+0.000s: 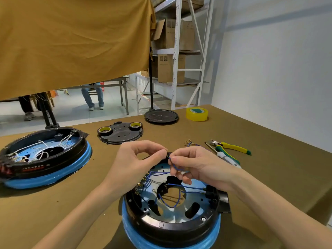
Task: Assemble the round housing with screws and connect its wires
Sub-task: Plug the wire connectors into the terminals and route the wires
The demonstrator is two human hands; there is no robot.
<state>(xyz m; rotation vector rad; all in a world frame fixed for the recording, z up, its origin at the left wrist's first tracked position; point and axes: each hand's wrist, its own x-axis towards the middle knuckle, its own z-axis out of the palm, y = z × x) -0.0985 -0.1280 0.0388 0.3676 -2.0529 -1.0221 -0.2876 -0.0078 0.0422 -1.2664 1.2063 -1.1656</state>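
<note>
A round black housing (170,228) on a blue-wrapped base stands at the near middle of the table, open side up, with a shiny metal plate and several blue wires (169,205) inside. Both hands hover above its far rim. My left hand (136,162) pinches a small dark connector at its fingertips. My right hand (192,166) pinches the end of a blue wire right against that connector. The wire loops down into the housing.
A second housing (45,159) with white wires sits at the left. A black cover plate (120,134) carries two tape rolls, another round black lid (161,116) and a yellow tape roll (197,114) lie farther back. Pliers (231,146), a screwdriver (227,156) and loose terminals (189,143) lie to the right.
</note>
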